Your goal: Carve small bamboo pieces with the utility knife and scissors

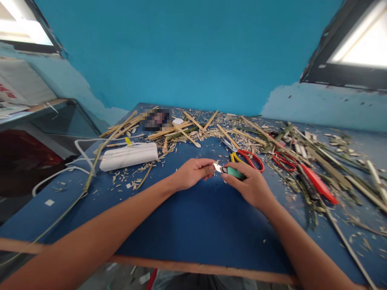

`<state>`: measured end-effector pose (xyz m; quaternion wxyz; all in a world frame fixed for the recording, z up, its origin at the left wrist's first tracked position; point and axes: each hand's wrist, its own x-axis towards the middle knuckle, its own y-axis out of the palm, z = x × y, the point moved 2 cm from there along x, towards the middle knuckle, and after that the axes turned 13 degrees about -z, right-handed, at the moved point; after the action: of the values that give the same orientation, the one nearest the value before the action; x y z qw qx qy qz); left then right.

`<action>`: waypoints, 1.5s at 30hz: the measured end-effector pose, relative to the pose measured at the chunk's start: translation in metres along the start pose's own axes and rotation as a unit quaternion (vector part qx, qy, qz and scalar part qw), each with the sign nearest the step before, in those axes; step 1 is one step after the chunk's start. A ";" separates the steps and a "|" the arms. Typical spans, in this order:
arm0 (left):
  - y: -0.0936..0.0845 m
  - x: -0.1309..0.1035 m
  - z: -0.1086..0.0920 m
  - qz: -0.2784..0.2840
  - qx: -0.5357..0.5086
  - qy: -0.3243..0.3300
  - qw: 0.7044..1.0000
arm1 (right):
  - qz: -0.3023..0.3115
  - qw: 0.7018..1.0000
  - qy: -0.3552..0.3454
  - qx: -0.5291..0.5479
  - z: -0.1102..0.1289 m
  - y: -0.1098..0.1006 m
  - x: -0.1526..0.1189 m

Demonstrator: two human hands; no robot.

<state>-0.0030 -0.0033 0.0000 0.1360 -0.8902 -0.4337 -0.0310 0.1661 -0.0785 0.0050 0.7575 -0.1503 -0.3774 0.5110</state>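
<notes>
My right hand [252, 185] is wrapped round the green handle of a utility knife [235, 173], its blade pointing left. The blade's tip reaches the fingers of my left hand [193, 174], which are pinched together. Whatever lies between those fingers is too small or hidden to make out. Just beyond the right hand are pliers with red and yellow handles [256, 161] and a pair of red-handled scissors [284, 161]. Both hands are above the front middle of the blue table [193, 225].
Split bamboo strips [249, 137] and shavings litter the table's back and right. A white power strip [130, 156] with cables lies left, beside a long thin strip [63, 215]. A red-handled tool [319, 183] is at right. The blue wall [193, 52] stands behind.
</notes>
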 end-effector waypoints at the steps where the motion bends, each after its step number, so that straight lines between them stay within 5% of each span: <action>1: 0.001 0.000 0.001 0.000 0.003 -0.001 1.000 | 0.000 1.000 0.001 0.000 0.000 0.000 0.000; 7: 0.004 -0.001 0.003 0.007 0.006 -0.002 1.000 | -0.003 1.000 0.003 0.004 0.002 0.003 0.004; 21: 0.000 -0.002 0.007 0.029 -0.157 -0.132 0.978 | 0.024 0.999 -0.046 -0.010 0.004 0.000 0.002; 37: 0.002 -0.008 0.000 -0.028 0.000 -0.083 0.996 | 0.032 0.998 -0.045 -0.002 0.005 0.000 0.002; 45: 0.004 -0.007 0.003 -0.012 -0.092 -0.102 0.990 | -0.004 0.999 -0.013 0.032 0.000 -0.007 0.004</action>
<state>-0.0043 -0.0097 -0.0047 0.0079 -0.8921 -0.4513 0.0183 0.1715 -0.0778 0.0108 0.7592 -0.1178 -0.3709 0.5217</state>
